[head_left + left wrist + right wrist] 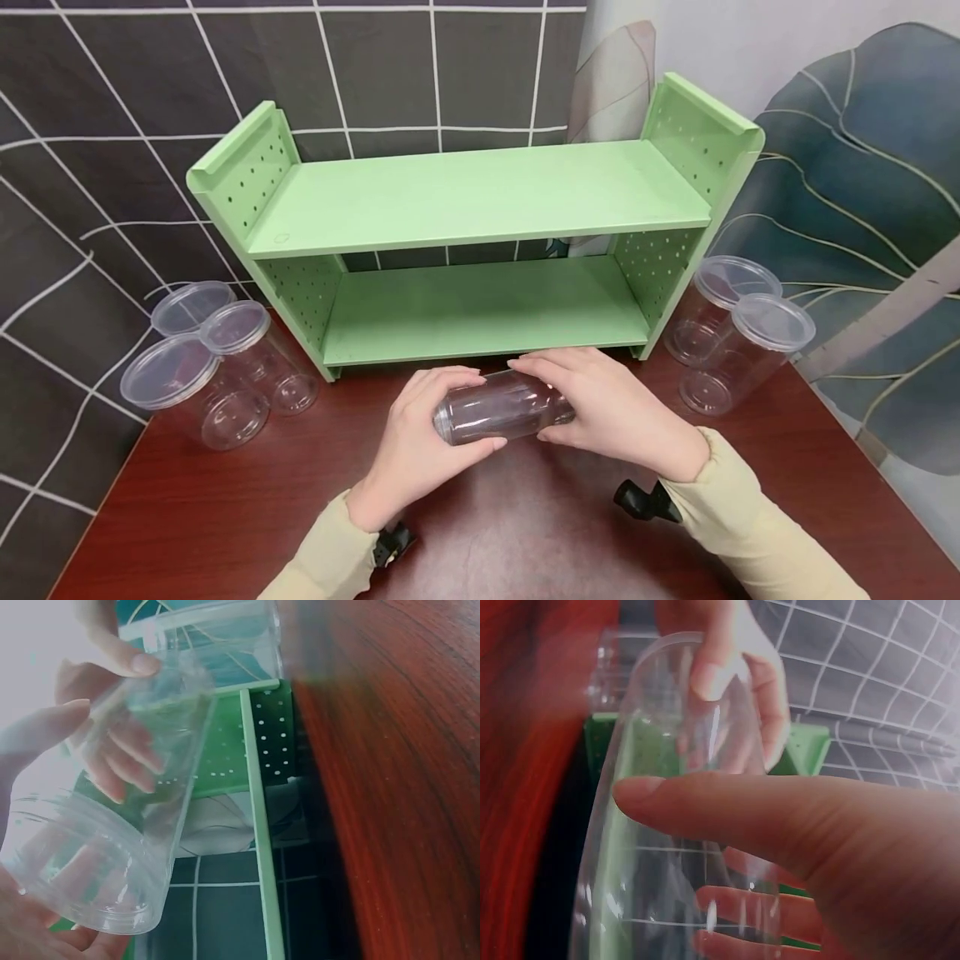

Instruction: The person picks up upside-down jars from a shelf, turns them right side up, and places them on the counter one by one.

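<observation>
- I see the clear jar point(501, 407) lying sideways just above the table point(225, 517), in front of the green shelf point(480, 200).
- My left hand point(420, 442) grasps one end and my right hand point(615, 412) the other.
- It looks light, stiff and slick, so I would hold its ends.

Person, two arms in the head view. Left hand point(416, 442) and right hand point(615, 412) bare — no rings, no gloves; nails short and unpainted. Sleeves point(750, 525): long, pale beige-yellow, soft knit-like cloth, cuffs ending at the wrists, slight folds along the forearms. Wrist mounts point(645, 502): a small black device under each wrist — angular plastic, partly hidden by the cuff; the left one point(393, 543) shows only as a dark clip-like shape.
</observation>
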Motion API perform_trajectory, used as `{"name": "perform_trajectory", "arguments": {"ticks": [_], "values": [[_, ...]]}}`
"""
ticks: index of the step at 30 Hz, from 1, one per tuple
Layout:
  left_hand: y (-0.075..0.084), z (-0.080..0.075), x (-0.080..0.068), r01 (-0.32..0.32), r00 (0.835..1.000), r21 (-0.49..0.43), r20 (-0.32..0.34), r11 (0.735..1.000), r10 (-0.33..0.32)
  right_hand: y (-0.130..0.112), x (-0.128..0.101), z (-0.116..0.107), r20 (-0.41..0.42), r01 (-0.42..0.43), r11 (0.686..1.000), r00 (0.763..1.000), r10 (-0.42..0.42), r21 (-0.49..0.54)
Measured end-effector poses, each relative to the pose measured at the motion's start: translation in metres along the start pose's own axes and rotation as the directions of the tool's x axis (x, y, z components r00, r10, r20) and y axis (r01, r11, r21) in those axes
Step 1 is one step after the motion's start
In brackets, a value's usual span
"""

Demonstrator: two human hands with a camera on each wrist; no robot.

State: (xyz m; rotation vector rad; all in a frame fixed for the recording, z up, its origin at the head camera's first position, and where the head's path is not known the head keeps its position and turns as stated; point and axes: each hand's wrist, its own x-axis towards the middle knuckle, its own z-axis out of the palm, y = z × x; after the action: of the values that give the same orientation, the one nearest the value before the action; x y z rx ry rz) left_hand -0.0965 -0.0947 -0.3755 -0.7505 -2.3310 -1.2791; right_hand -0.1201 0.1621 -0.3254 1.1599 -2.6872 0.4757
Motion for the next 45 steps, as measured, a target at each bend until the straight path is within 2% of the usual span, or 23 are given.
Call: {"name": "perform_trajectory", "arguments": {"ticks": [6, 12, 15, 17, 19, 20, 22, 25, 28, 30, 32, 37, 40, 44, 45], "values": [[0.002, -0.004, 0.001, -0.011, 1.000, -0.026, 0.008, 1.000, 0.011, 0.001, 0.003, 0.010, 0.052, -0.024, 1.000, 0.998, 0.024, 0.007], [0.002, -0.010, 0.002, 0.014, 1.000, -0.044, 0.000, 0.999, -0.014, 0.006, 0.003, 0.016, 0.019, -0.019, 1.000, 1.000, 0.019, 0.014], [-0.002, -0.021, 0.005, -0.009, 0.998, -0.040, -0.058, 0.999, 0.007, 0.009, 0.002, 0.016, 0.009, -0.039, 0.999, 0.999, 0.038, 0.027], [-0.005, -0.033, 0.009, -0.043, 0.989, -0.016, -0.145, 0.999, 0.040, 0.012, 0.000, 0.017, 0.003, -0.056, 0.998, 0.998, 0.056, 0.041], [-0.009, -0.045, 0.012, -0.040, 0.968, 0.013, -0.249, 0.999, 0.042, 0.014, -0.002, 0.017, -0.001, -0.073, 0.995, 0.997, 0.074, 0.060], [-0.011, -0.052, 0.014, -0.027, 0.951, 0.021, -0.306, 0.999, 0.032, 0.015, -0.003, 0.016, -0.001, -0.080, 0.994, 0.997, 0.081, 0.072], [-0.014, -0.064, 0.017, 0.011, 0.908, 0.028, -0.418, 1.000, 0.002, 0.017, -0.004, 0.016, -0.001, -0.093, 0.991, 0.996, 0.094, 0.098], [-0.011, -0.082, 0.023, 0.073, 0.831, 0.017, -0.555, 0.997, -0.051, 0.020, -0.007, 0.015, -0.003, -0.108, 0.984, 0.994, 0.110, 0.145], [-0.005, -0.097, 0.029, 0.144, 0.758, 0.028, -0.645, 0.989, -0.092, 0.023, -0.010, 0.013, -0.016, -0.122, 0.974, 0.992, 0.127, 0.191], [-0.005, -0.106, 0.034, 0.203, 0.723, 0.031, -0.679, 0.979, -0.128, 0.025, -0.011, 0.013, -0.024, -0.139, 0.968, 0.989, 0.147, 0.209], [-0.011, -0.114, 0.039, 0.251, 0.694, 0.020, -0.701, 0.968, -0.166, 0.028, -0.013, 0.013, -0.029, -0.160, 0.960, 0.985, 0.172, 0.231], [-0.034, -0.129, 0.050, 0.298, 0.650, -0.072, -0.715, 0.952, -0.258, 0.036, -0.020, 0.013, -0.045, -0.201, 0.936, 0.974, 0.223, 0.290], [-0.042, -0.132, 0.056, 0.321, 0.645, -0.104, -0.704, 0.941, -0.298, 0.041, -0.025, 0.012, -0.072, -0.218, 0.923, 0.965, 0.252, 0.317], [-0.047, -0.132, 0.062, 0.362, 0.654, -0.102, -0.681, 0.926, -0.330, 0.045, -0.033, 0.009, -0.120, -0.235, 0.890, 0.946, 0.302, 0.390], [-0.048, -0.132, 0.063, 0.373, 0.651, -0.101, -0.680, 0.922, -0.338, 0.046, -0.035, 0.008, -0.130, -0.238, 0.879, 0.940, 0.316, 0.413]]}}
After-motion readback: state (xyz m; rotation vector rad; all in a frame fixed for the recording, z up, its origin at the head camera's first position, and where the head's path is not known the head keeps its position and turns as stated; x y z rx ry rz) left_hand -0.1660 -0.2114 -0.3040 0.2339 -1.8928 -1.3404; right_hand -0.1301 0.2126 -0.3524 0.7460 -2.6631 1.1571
